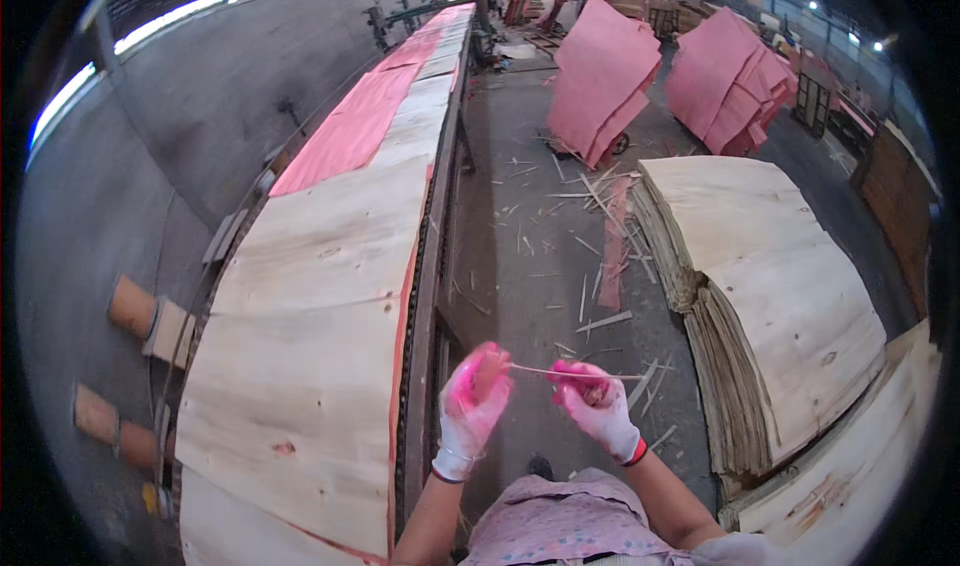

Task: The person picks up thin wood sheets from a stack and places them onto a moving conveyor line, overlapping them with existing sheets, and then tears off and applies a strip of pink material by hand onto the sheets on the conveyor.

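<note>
A thin pale strip (536,371), perhaps a wood sliver, spans the gap between my hands above the floor. My left hand (472,401), in a white glove stained bright pink, meets the strip's left end; its fingers are curled and slightly blurred. The strip passes across the pink fingertips of my gloved right hand (600,408) and sticks out beyond them. Something small and brownish shows within the right fingers, too unclear to name. Left of my hands, pale wood veneer sheets (300,371) lie overlapping on a long conveyor line (427,341), a reddish edge showing beneath them.
Pink veneer sheets (352,116) cover the conveyor's far part. At right stands a stack of pale veneer (772,266). Wood scraps (604,322) and a pink strip (615,243) litter the floor. Two leaning pink sheet piles (600,71) stand farther off, the nearer on wheels.
</note>
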Demonstrator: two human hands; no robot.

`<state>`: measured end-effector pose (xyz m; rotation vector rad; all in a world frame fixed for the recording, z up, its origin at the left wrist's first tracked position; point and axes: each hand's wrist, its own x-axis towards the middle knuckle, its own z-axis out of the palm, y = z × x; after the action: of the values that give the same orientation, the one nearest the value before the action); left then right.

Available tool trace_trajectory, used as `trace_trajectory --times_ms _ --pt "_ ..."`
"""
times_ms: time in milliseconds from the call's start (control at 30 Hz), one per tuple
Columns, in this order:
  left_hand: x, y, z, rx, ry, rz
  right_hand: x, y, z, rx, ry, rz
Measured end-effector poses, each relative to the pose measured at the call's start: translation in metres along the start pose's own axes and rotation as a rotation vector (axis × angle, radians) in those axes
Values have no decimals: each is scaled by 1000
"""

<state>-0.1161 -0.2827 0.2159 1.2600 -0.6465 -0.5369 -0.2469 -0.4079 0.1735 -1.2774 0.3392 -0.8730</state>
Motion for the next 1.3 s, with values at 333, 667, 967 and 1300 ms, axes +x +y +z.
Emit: trace_trajectory --times_ms 333,667,967,1300 --pt "248 -25 59 173 -4 215 139 -11 -68 -408 -357 80" --pt "472 -73 183 199 -306 146 413 47 -157 -704 41 -40" --pt "646 -69 261 692 -460 452 611 141 -186 -247 137 -119" --pt "860 -212 183 892 -546 535 808 140 -336 -441 977 -208"
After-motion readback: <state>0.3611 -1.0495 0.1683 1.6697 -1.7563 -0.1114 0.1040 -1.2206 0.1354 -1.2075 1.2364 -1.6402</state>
